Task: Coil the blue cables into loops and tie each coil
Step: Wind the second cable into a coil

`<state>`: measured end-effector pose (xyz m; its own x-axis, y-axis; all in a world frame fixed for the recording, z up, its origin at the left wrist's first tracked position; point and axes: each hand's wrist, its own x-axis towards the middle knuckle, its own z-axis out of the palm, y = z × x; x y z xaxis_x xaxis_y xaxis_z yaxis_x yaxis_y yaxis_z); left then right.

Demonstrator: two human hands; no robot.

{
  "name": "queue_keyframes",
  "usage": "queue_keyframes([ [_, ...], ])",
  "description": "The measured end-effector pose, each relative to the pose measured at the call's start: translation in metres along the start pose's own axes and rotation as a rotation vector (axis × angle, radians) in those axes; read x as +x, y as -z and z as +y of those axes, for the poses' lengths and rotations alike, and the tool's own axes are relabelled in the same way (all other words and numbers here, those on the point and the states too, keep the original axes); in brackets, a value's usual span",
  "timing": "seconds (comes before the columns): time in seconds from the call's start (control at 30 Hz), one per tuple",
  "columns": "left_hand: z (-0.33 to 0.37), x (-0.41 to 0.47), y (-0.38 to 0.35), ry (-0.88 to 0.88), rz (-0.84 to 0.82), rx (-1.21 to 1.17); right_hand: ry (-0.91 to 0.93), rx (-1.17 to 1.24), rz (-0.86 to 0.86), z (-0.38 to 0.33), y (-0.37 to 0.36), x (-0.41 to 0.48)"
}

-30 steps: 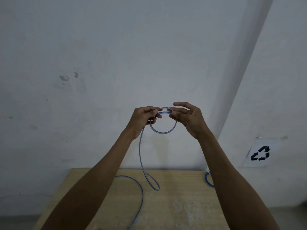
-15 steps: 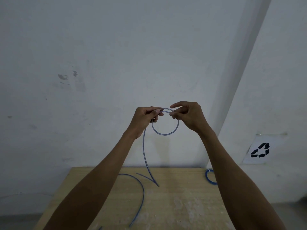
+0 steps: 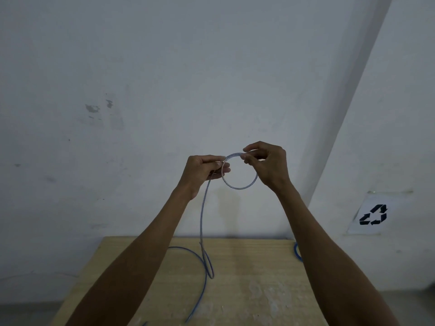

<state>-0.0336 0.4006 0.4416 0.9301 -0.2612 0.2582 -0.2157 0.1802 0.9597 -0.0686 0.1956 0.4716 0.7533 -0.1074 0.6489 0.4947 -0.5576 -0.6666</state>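
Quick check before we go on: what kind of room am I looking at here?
Probably a bare utility or workshop corner, not a home. A plain wooden table stands against scuffed, unpainted-looking walls, and a paper recycling sign is taped low on the right wall. Nothing else furnishes it.

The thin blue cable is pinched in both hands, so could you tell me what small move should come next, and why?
Probably draw up slack for another loop: the thin blue cable forms only one or two turns between the left hand and right hand, and its tail lies on the pale wooden table.
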Motion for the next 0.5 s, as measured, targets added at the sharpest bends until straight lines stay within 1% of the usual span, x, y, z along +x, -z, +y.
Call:
queue_keyframes([
  [0.1, 0.006, -0.001, -0.001, -0.040, -0.005, -0.043, 0.041, 0.034, 0.053, -0.001, -0.004, 0.002],
  [0.17, 0.006, -0.002, 0.000, -0.060, -0.012, -0.028, 0.040, 0.051, 0.050, 0.001, -0.005, 0.004],
  [0.23, 0.004, 0.000, 0.002, -0.067, 0.005, -0.019, 0.005, 0.073, -0.016, 0.003, -0.002, 0.005],
  [0.33, -0.001, 0.002, 0.007, -0.078, 0.041, -0.014, -0.171, 0.215, -0.212, 0.006, 0.007, 0.008],
  [0.37, -0.002, 0.002, 0.007, -0.071, 0.040, -0.017, -0.204, 0.232, -0.261, 0.008, 0.009, 0.008],
  [0.43, -0.002, 0.002, 0.007, -0.032, 0.001, -0.023, -0.217, 0.220, -0.283, 0.010, 0.012, 0.008],
  [0.5, 0.001, 0.003, 0.008, 0.029, -0.067, 0.012, -0.214, 0.211, -0.249, 0.013, 0.012, 0.007],
])
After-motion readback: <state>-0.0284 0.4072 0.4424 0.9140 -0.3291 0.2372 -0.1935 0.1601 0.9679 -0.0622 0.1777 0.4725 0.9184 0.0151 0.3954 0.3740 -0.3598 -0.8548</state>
